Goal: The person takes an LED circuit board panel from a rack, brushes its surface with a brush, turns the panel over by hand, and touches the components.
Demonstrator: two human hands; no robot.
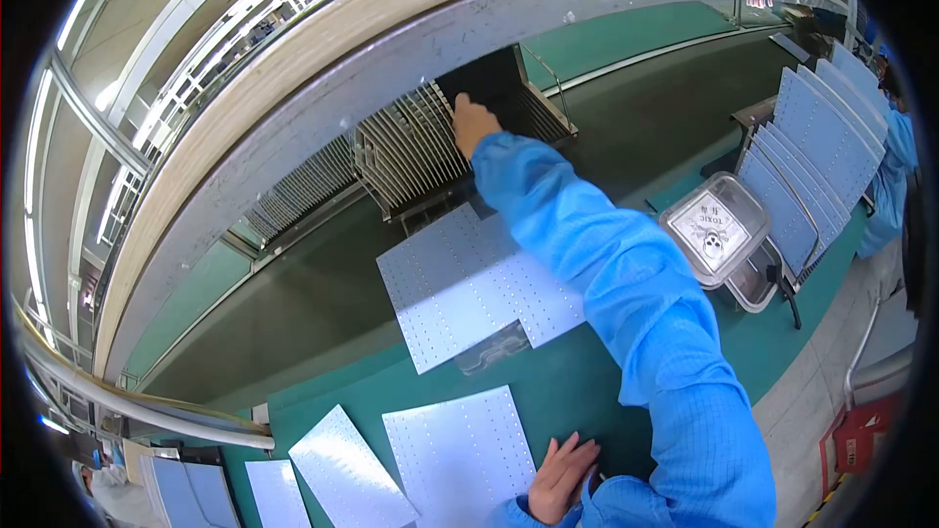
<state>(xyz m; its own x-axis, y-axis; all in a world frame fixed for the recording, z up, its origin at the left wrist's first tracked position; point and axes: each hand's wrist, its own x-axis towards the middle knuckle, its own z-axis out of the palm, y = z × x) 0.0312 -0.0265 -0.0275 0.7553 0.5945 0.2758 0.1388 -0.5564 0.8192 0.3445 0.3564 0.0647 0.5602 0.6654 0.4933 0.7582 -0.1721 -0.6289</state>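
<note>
My right hand (472,124) reaches far forward to the slotted rack (411,152), its fingers curled at the rack's right side. What those fingers hold, if anything, is hidden. Near the bottom, my left hand (562,477) rests over the green mat (606,411) with fingers stretched out, beside a pale panel dotted with small marks (455,440). Between the rack and that panel lie overlapping dotted panels (460,284), partly covered by my right sleeve. A clear plastic piece (492,349) shows under their near edge.
At right, a lidded container with a skull label (714,235) stands beside panels upright in a rack (817,137). A second slotted rack (303,186) sits left on the dark conveyor (293,303). A wood-edged beam (342,39) crosses above. More panels (347,469) lie lower left.
</note>
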